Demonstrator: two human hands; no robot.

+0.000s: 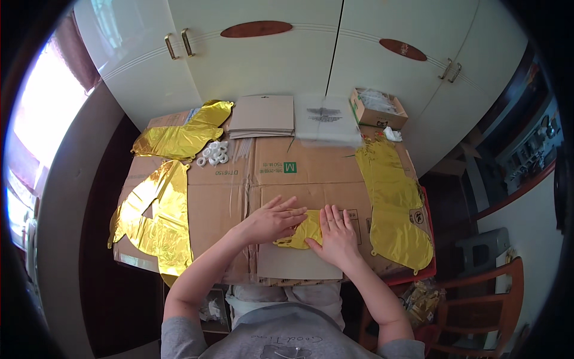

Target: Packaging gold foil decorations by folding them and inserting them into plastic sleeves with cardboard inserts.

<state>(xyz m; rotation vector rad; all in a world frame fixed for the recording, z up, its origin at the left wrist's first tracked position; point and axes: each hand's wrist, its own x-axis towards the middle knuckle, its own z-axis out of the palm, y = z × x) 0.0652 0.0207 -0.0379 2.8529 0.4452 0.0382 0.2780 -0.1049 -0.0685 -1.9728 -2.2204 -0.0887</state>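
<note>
A folded piece of gold foil balloon (309, 231) lies near the front middle of the cardboard-covered table, partly over a pale grey card (293, 264). My left hand (274, 222) reaches over the foil's left part with its fingers spread. On the foil's right edge, my right hand (338, 237) rests flat, fingers stretched out and thumb toward the middle. Neither hand grips anything. Part of the foil is hidden under my fingers.
Flat gold foil balloons lie at left (170, 209), far left (179, 133) and right (391, 206). White ribbon rolls (215, 153), stacked grey cards (261, 116), clear plastic bags (326, 122) and a small box (378, 109) stand toward the back. A wooden chair (515, 287) is at right.
</note>
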